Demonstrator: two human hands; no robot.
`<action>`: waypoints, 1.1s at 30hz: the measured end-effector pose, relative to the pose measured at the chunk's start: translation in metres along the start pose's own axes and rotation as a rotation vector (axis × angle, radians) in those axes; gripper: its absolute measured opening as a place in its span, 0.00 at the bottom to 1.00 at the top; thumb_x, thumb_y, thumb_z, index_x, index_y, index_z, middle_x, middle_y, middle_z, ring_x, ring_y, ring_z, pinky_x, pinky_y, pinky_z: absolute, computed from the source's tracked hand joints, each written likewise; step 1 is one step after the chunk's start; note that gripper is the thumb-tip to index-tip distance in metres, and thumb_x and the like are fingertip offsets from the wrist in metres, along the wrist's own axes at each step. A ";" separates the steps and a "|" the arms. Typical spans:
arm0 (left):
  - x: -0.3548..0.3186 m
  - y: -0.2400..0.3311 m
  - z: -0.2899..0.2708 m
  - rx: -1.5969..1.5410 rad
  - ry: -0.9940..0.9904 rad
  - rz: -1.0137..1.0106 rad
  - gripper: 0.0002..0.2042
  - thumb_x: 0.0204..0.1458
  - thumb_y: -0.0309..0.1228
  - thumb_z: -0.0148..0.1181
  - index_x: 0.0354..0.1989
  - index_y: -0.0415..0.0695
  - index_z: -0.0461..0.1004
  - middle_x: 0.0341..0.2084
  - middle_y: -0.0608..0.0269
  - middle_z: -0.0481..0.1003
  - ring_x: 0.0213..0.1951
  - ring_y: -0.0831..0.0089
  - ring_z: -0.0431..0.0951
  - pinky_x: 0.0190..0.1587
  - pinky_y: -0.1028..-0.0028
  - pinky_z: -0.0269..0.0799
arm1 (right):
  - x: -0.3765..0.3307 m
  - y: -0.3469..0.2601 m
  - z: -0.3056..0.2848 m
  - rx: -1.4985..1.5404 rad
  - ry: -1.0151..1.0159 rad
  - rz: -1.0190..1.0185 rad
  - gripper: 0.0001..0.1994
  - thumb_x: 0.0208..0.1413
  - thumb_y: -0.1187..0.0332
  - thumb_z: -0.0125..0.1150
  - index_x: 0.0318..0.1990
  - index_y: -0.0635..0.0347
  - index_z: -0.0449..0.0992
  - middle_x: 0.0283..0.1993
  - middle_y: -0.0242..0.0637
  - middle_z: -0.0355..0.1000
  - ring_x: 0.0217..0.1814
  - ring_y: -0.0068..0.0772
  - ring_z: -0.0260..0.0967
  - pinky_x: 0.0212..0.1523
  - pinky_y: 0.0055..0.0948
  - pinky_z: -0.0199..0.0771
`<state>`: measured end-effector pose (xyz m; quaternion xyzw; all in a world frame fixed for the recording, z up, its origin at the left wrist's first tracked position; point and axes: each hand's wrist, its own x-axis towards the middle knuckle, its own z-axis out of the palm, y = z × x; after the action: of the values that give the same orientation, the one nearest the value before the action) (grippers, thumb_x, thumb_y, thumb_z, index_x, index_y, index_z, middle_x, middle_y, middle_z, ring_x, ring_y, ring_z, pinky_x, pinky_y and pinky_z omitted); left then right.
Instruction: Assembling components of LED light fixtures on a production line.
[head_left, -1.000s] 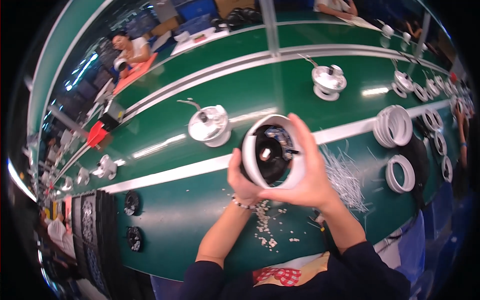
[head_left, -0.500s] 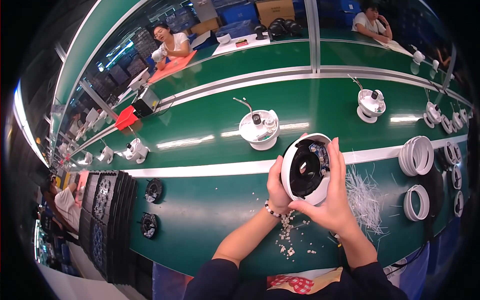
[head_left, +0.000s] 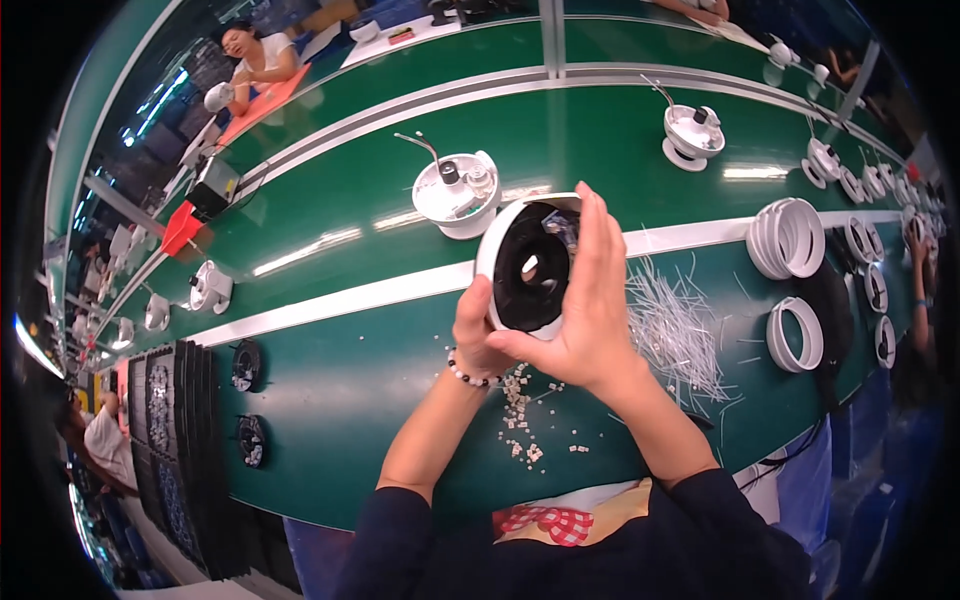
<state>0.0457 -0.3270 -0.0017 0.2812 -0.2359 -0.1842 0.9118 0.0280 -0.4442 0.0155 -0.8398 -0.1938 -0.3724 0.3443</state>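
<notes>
One left hand [head_left: 474,326] and one right hand [head_left: 590,322] are holding one white-rimmed housing [head_left: 513,285]; two black round parts [head_left: 247,366] are lying towards eight o'clock; one red bin [head_left: 181,229] is sitting between nine and ten.

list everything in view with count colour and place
round housing: one, white with black inside, centre
worktop: one, green, across the middle
bowl-shaped units: several, white, beyond the white strip
rings: several, white, right end of worktop
thin strips: pile, white, right of centre
small bits: scattered, cream, below centre
round parts: two, black, left on worktop
trays: stacked, black, left end
bin: one, red, upper left
mat: one, orange, upper left
co-workers: at least three, two in white, around the edges
checked cloth: one, red and white, lower middle
bracelet: one, black-and-white, below centre
sleeves: two, dark, lower edge
left hand: one, bare, on the housing's lower left
right hand: one, bare, on its right
</notes>
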 end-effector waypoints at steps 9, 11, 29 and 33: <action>0.003 0.001 -0.005 0.180 0.128 -0.093 0.41 0.45 0.63 0.35 0.58 0.39 0.49 0.55 0.52 0.56 0.55 0.60 0.59 0.56 0.63 0.56 | -0.006 0.005 -0.005 0.055 -0.054 0.040 0.58 0.26 0.42 0.64 0.59 0.70 0.38 0.61 0.57 0.40 0.58 0.59 0.43 0.53 0.48 0.48; 0.009 0.003 -0.006 0.083 0.098 -0.111 0.40 0.46 0.63 0.33 0.57 0.38 0.51 0.54 0.51 0.57 0.54 0.60 0.60 0.55 0.63 0.57 | -0.002 0.008 -0.008 0.043 -0.080 0.016 0.59 0.25 0.42 0.65 0.59 0.70 0.38 0.62 0.57 0.39 0.58 0.59 0.43 0.53 0.48 0.48; 0.014 0.010 0.002 0.257 0.169 0.116 0.35 0.40 0.35 0.51 0.57 0.32 0.47 0.50 0.44 0.60 0.51 0.61 0.64 0.53 0.67 0.61 | -0.004 0.019 0.013 0.099 -0.025 -0.079 0.60 0.24 0.39 0.64 0.60 0.67 0.37 0.60 0.56 0.43 0.59 0.58 0.44 0.53 0.48 0.49; 0.017 0.021 0.010 0.387 0.122 0.179 0.33 0.44 0.41 0.47 0.56 0.31 0.48 0.48 0.45 0.62 0.50 0.63 0.65 0.52 0.69 0.62 | 0.001 0.018 0.007 0.099 0.064 -0.231 0.56 0.25 0.46 0.68 0.59 0.62 0.40 0.61 0.59 0.39 0.61 0.59 0.42 0.58 0.49 0.44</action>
<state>0.0585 -0.3228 0.0235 0.4398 -0.2353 -0.0365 0.8660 0.0421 -0.4515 0.0048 -0.7815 -0.2962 -0.4263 0.3459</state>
